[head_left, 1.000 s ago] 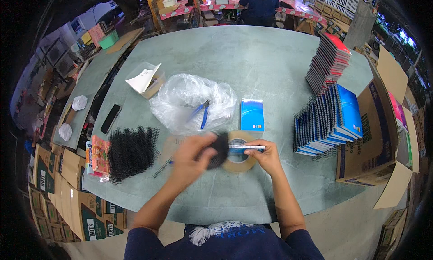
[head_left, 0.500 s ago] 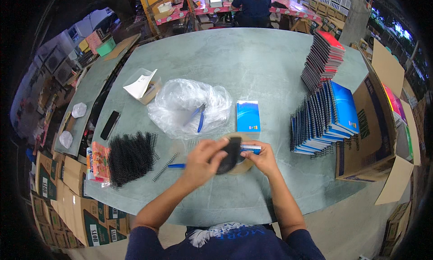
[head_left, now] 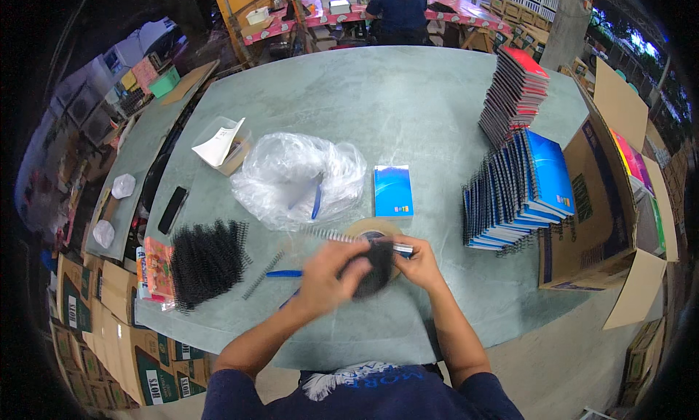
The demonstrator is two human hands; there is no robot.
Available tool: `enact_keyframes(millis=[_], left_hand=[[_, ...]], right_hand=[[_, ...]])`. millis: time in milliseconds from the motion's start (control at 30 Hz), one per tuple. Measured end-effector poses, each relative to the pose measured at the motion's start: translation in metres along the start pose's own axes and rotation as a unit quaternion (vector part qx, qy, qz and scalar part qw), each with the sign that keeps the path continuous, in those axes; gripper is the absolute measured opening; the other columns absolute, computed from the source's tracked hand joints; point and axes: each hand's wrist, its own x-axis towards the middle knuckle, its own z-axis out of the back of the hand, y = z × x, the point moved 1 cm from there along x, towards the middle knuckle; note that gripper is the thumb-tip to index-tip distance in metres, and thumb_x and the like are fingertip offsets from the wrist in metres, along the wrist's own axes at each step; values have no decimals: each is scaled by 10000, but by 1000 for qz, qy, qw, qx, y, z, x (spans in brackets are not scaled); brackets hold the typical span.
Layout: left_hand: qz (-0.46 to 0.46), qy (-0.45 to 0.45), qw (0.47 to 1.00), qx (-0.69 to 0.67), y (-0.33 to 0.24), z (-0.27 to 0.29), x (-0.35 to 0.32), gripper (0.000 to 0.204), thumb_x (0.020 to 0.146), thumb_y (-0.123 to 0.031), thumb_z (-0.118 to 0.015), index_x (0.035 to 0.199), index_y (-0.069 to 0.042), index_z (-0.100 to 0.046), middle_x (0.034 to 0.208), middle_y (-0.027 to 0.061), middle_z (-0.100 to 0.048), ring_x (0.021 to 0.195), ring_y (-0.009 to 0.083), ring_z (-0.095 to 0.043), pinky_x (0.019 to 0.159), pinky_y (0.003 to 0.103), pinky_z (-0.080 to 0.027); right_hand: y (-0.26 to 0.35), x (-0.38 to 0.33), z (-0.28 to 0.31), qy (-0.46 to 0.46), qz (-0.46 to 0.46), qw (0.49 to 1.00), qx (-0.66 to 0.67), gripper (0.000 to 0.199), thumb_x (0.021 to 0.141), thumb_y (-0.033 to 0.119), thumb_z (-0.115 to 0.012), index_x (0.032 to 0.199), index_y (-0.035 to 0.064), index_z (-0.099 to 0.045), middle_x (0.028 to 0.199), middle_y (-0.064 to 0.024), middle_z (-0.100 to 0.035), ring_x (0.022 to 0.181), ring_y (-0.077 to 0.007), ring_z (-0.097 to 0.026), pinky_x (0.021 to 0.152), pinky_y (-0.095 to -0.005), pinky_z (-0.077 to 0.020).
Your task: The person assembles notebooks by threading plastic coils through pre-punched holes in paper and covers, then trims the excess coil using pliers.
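My right hand pinches a small notebook, of which a thin pale edge shows. My left hand, smeared by motion, is beside a dark blurred piece close to that notebook; whether its fingers grip is unclear. A loose coil extends leftward near the left fingertips. Partly hidden under both hands lies a tan ring, like a tape roll. Left of my hand, a blue tool handle shows. A blue notebook lies flat just beyond.
Blue pliers rest on a crumpled clear bag. Black coils are heaped at left, near a plastic tub. Stacked blue notebooks, red notebooks and an open carton occupy the right. Another person sits beyond.
My left hand has shifted slightly down beside the dark piece, which is more blurred now. The right hand keeps its pinch. The whole view has moved a little.
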Motion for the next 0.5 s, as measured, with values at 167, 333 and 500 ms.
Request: enact_keyframes(millis=[167,333,500], left_hand=[[34,246,968,21,-9,-11,-44,311,823,-212,-637,1099,-81,-582,1053,130,-575,945,287,-564,821,384,-448],[-329,315,849,-265,-122,34,6,301,852,-151,-571,1102,16,-549,1220,162,-487,1096,325,-501,894,427,-423],[-376,282,747,-469,-126,64,9,148,854,-91,-550,903,37,-606,948,163,-597,796,277,-560,654,378,-451]], right_hand=[[-1,5,-5,0,31,999,27,227,763,4,-682,989,-1,-654,977,-55,-664,886,-110,-590,797,-243,-470],[2,2,-1,-16,-20,1000,18,207,760,-6,-681,965,-4,-655,970,-59,-667,874,-108,-594,777,-242,-473],[5,-4,3,-39,72,993,-83,252,741,-11,-693,988,19,-651,978,-71,-665,908,-141,-609,798,-260,-469]])
